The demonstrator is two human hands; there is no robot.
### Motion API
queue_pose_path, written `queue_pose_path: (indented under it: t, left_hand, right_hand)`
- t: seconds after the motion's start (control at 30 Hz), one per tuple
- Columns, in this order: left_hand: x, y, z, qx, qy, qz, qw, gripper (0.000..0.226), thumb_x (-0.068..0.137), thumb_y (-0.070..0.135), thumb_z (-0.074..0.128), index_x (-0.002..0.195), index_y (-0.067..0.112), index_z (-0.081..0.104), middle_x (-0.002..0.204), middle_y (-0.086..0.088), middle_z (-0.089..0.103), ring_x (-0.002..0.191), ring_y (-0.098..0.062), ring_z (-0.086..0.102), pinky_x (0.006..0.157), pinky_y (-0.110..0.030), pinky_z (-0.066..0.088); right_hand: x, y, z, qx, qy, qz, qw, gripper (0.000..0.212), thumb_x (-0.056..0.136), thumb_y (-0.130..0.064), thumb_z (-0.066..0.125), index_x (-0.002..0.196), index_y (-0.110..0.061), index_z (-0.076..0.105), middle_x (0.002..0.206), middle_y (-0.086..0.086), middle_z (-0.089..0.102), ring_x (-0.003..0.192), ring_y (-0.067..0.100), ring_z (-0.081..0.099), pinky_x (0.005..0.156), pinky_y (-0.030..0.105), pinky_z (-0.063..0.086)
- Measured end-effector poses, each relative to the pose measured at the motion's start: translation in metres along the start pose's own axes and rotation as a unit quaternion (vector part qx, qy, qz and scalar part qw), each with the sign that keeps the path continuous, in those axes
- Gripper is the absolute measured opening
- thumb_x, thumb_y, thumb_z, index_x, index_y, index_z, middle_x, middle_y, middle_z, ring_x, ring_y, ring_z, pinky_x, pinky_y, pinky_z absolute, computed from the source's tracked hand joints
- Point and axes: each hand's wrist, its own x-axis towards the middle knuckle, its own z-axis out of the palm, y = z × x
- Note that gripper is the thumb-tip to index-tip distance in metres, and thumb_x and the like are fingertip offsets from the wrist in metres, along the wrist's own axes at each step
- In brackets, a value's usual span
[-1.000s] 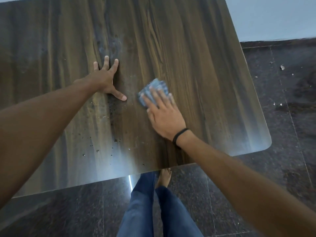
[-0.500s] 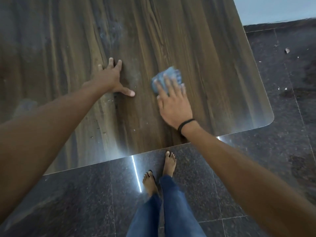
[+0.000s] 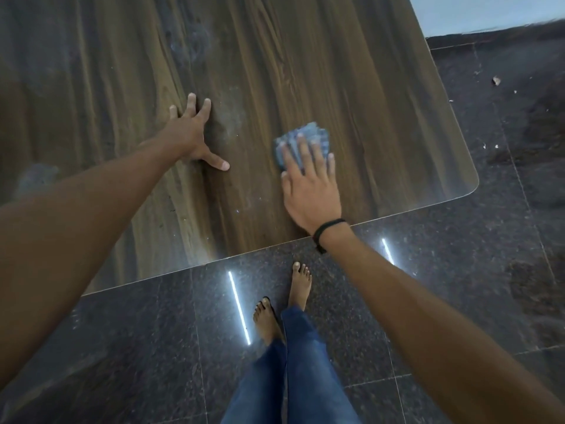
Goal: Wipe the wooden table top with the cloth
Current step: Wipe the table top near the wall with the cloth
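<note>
Right grip (image 3: 310, 185) flat, fingers straight, pressing blue cloth (image 3: 308, 131) onto surface (image 3: 382, 96) near its near-right corner: palm load gives wiping contact. Left grip (image 3: 186, 136) splayed flat on bare wood mid-surface, holding nothing, likely bracing the lean. Smudges (image 3: 189, 47) visible farther in.

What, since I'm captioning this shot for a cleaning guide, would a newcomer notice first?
The right hand pressing a blue cloth flat on the wooden table top, near its front right corner, stands out first. To its left, the left hand lies spread on the wood beside a pale smudge. Below the table edge, bare feet stand on a glossy dark floor.
</note>
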Motion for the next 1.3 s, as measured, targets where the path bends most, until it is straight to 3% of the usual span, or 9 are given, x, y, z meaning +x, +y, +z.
queue_pose_path:
  t: [0.23,0.33,0.47,0.6,0.77,0.9,1.0,1.17,1.3]
  left_hand:
    - [0.000,0.000,0.001,0.000,0.003,-0.002,1.000,0.152,0.042,0.065,0.085,0.153,0.033,-0.014,0.161,0.002,-0.021,0.146,-0.043,-0.010,0.113,-0.062,0.019]
    - [-0.001,-0.001,0.002,-0.005,0.009,0.004,1.000,0.152,0.040,0.067,0.083,0.154,0.033,-0.013,0.162,0.002,-0.020,0.146,-0.043,-0.010,0.113,-0.061,0.019]
    - [-0.003,0.000,0.001,-0.009,0.006,0.003,1.000,0.152,0.039,0.066,0.084,0.154,0.034,-0.012,0.162,0.003,-0.020,0.146,-0.043,-0.009,0.112,-0.062,0.021]
    - [-0.004,-0.001,0.002,-0.006,0.015,0.006,1.000,0.150,0.043,0.066,0.084,0.154,0.033,-0.011,0.162,0.002,-0.018,0.147,-0.042,-0.008,0.113,-0.062,0.021]
    - [-0.002,-0.001,0.001,-0.015,0.003,0.001,1.000,0.153,0.038,0.067,0.083,0.153,0.035,-0.013,0.161,0.003,-0.021,0.146,-0.042,-0.011,0.113,-0.064,0.020]
    - [-0.001,-0.001,0.002,-0.018,0.010,0.007,1.000,0.152,0.039,0.067,0.083,0.154,0.034,-0.012,0.162,0.003,-0.020,0.147,-0.042,-0.011,0.113,-0.063,0.019]
    - [-0.002,-0.002,0.002,-0.018,0.009,-0.002,1.000,0.151,0.042,0.065,0.085,0.153,0.035,-0.013,0.161,0.004,-0.021,0.147,-0.042,-0.011,0.113,-0.061,0.019]
    - [-0.001,-0.001,0.002,-0.015,0.013,0.005,1.000,0.150,0.044,0.064,0.086,0.154,0.033,-0.012,0.162,0.003,-0.020,0.146,-0.043,-0.010,0.114,-0.061,0.018]
    - [-0.001,0.000,0.000,-0.012,-0.001,-0.004,1.000,0.151,0.043,0.065,0.085,0.153,0.035,-0.014,0.161,0.004,-0.022,0.146,-0.042,-0.011,0.113,-0.062,0.020]
  right_hand:
    - [-0.011,0.028,-0.013,0.003,-0.003,0.033,0.999,0.053,0.106,-0.032,0.030,0.159,-0.030,0.024,0.167,0.002,0.015,0.154,0.025,0.010,0.123,0.055,0.009]
    - [-0.042,0.034,-0.010,-0.032,-0.035,-0.159,0.986,0.053,0.106,-0.034,0.029,0.159,-0.033,0.022,0.167,-0.003,0.016,0.154,0.020,0.010,0.124,0.052,0.010]
    - [-0.033,0.031,-0.013,-0.003,0.015,0.063,0.998,0.054,0.105,-0.031,0.032,0.158,-0.030,0.026,0.167,0.001,0.017,0.154,0.024,0.012,0.123,0.054,0.011]
    - [-0.067,0.017,0.001,-0.026,-0.029,-0.136,0.990,0.053,0.106,-0.033,0.030,0.159,-0.031,0.022,0.167,0.000,0.016,0.154,0.022,0.011,0.123,0.053,0.013]
    - [-0.053,0.019,-0.006,0.003,0.012,0.113,0.994,0.054,0.106,-0.032,0.029,0.159,-0.027,0.021,0.168,0.005,0.012,0.155,0.026,0.007,0.124,0.055,0.008]
    - [-0.077,0.016,0.001,-0.024,-0.019,-0.096,0.995,0.053,0.107,-0.034,0.028,0.159,-0.031,0.021,0.167,0.000,0.014,0.155,0.022,0.009,0.123,0.053,0.012]
    - [-0.060,0.014,0.000,-0.002,0.019,0.084,0.996,0.054,0.105,-0.034,0.029,0.159,-0.028,0.023,0.167,0.003,0.014,0.155,0.025,0.009,0.123,0.056,0.009]
    - [-0.066,-0.008,0.011,-0.022,-0.032,-0.116,0.992,0.054,0.106,-0.035,0.028,0.159,-0.031,0.019,0.168,-0.002,0.012,0.155,0.021,0.006,0.124,0.053,0.011]
    - [-0.025,-0.017,0.007,0.005,-0.012,0.027,1.000,0.055,0.105,-0.036,0.027,0.159,-0.029,0.022,0.168,0.002,0.012,0.155,0.025,0.006,0.123,0.055,0.010]
